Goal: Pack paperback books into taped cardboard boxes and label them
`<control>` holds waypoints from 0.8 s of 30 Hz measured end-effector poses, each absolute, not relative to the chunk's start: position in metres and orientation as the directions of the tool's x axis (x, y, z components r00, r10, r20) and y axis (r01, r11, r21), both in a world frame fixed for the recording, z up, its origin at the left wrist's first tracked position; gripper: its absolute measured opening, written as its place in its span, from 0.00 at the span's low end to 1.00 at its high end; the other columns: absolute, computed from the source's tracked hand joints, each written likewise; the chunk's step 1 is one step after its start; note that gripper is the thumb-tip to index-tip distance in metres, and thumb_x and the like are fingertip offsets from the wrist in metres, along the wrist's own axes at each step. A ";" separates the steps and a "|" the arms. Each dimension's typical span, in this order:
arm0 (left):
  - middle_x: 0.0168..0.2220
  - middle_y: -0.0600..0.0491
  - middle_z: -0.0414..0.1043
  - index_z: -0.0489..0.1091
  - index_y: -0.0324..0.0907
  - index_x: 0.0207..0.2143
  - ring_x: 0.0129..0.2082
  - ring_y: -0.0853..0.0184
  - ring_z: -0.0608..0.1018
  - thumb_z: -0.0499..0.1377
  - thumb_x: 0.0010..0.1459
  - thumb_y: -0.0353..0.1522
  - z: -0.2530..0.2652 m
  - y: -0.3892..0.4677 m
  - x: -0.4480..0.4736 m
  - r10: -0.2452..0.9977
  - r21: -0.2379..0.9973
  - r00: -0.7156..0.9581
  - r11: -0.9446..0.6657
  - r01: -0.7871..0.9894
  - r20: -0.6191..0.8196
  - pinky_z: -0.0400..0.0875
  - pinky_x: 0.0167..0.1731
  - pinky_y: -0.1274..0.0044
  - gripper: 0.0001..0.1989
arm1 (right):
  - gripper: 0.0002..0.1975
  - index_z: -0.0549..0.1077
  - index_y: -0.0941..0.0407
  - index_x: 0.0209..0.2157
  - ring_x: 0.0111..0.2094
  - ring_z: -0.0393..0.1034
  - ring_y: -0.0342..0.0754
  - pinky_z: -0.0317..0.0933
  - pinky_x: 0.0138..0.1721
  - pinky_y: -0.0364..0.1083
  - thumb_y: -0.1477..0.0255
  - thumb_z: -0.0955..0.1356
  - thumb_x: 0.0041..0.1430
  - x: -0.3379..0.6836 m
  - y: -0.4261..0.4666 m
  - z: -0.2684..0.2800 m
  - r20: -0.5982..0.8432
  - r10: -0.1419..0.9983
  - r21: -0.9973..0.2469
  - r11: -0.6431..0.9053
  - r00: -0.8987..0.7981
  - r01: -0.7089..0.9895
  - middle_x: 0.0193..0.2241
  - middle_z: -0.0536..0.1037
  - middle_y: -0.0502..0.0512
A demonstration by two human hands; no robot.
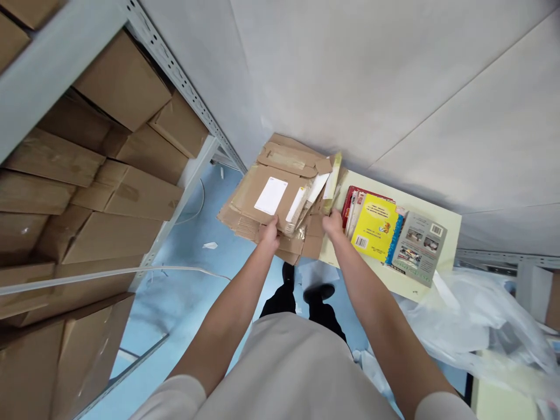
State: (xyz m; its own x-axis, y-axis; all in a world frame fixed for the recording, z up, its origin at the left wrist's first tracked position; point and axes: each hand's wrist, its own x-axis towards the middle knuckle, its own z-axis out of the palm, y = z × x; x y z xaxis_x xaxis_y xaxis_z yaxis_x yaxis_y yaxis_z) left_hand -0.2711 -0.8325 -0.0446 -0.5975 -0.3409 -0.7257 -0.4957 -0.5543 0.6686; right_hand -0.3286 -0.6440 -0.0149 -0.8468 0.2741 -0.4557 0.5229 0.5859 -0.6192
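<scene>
A stack of flattened cardboard boxes (249, 195), with tape strips and a white label on the top piece, lies at the left end of a pale yellow table (441, 227). My left hand (269, 234) is closed on the stack's near edge, just below the label. At its right side, my right hand (333, 225) is closed on the edge of the cardboard; its fingertips are partly hidden. Just right of that hand lie several books, among them a yellow book (371, 224) and a grey book (419, 248).
Shelving (175, 64) filled with cardboard boxes (126, 192) stands on the left. A pale wall (350, 87) rises behind the table. Clear plastic bags (485, 315) are heaped at the right. A white strap (109, 274) crosses the left side, and paper scraps (210, 245) lie on the blue floor.
</scene>
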 end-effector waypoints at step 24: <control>0.55 0.46 0.71 0.60 0.42 0.53 0.50 0.68 0.77 0.56 0.62 0.30 0.012 -0.810 -0.280 -0.497 0.715 -0.557 -0.640 -0.283 -0.666 0.74 0.47 0.74 0.17 | 0.19 0.63 0.55 0.45 0.43 0.72 0.54 0.65 0.47 0.56 0.62 0.66 0.54 -0.254 -0.553 0.124 -0.062 0.366 -0.866 0.443 -0.929 0.233 0.44 0.75 0.61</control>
